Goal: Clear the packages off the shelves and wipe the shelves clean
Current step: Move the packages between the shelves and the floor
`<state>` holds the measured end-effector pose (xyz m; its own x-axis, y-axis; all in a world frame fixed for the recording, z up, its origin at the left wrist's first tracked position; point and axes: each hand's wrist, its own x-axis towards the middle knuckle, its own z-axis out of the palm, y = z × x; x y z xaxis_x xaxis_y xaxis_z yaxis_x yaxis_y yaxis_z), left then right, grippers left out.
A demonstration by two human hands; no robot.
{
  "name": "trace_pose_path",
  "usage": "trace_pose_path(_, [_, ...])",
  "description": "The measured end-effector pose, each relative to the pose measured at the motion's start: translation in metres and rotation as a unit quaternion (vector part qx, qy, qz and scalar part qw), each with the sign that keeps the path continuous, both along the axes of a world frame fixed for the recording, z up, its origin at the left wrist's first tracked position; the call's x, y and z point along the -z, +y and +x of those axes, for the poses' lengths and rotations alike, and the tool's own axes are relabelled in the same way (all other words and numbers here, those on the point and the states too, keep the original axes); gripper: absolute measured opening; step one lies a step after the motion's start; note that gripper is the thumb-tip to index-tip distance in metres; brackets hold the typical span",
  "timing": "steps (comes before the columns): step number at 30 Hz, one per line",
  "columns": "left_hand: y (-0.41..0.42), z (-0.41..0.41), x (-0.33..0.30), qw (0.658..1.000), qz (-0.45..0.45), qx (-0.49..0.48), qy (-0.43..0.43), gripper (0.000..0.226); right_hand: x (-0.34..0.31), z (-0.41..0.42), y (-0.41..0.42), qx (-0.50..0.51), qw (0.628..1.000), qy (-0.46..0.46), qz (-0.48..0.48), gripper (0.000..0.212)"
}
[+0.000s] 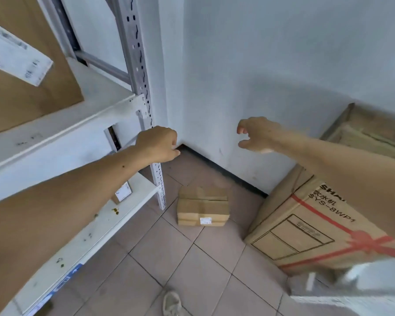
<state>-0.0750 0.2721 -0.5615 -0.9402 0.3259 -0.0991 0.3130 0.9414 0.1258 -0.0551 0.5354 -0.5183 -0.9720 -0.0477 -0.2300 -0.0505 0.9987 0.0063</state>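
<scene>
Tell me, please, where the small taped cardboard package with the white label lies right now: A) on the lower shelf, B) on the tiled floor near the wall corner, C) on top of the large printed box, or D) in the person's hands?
B: the small taped package lies flat on the tiled floor beside the rack's upright post, and neither hand holds anything.

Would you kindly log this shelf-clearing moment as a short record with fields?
left hand: empty, fingers loosely curled, in front of the shelf post
right hand: empty, fingers loosely curled, in the air before the wall
cleared so far: small taped package on the floor tiles
still on shelves: large box on upper shelf; small box on lower shelf
dirt: dark spots on lower shelf
nearby: big printed carton leaning at the wall
</scene>
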Motion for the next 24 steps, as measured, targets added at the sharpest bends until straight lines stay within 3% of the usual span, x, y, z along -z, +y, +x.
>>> trace_pose_path(8, [0.029, -0.066, 0.133, 0.991, -0.015, -0.044, -0.123, 0.030, 0.143, -0.068, 0.059, 0.028, 0.996, -0.078, -0.043, 0.044])
trace_pose_path(13, [0.054, -0.079, 0.225, 0.978, -0.014, -0.085, -0.191, 0.033, 0.240, -0.095, 0.094, 0.049, 0.990, -0.120, -0.059, 0.042])
trace_pose_path(17, [0.073, -0.078, 0.304, 0.966, -0.006, -0.110, -0.235, 0.024, 0.320, -0.113, 0.115, 0.048, 0.987, -0.142, -0.059, 0.038])
trace_pose_path(22, [0.093, -0.085, 0.413, 0.941, 0.053, -0.180, -0.280, 0.033, 0.429, -0.130, 0.134, 0.039, 0.984, -0.164, -0.060, 0.032])
trace_pose_path(24, [0.097, -0.085, 0.459, 0.929, 0.069, -0.213, -0.295, 0.047, 0.475, -0.135, 0.136, 0.046, 0.981, -0.176, -0.071, 0.036])
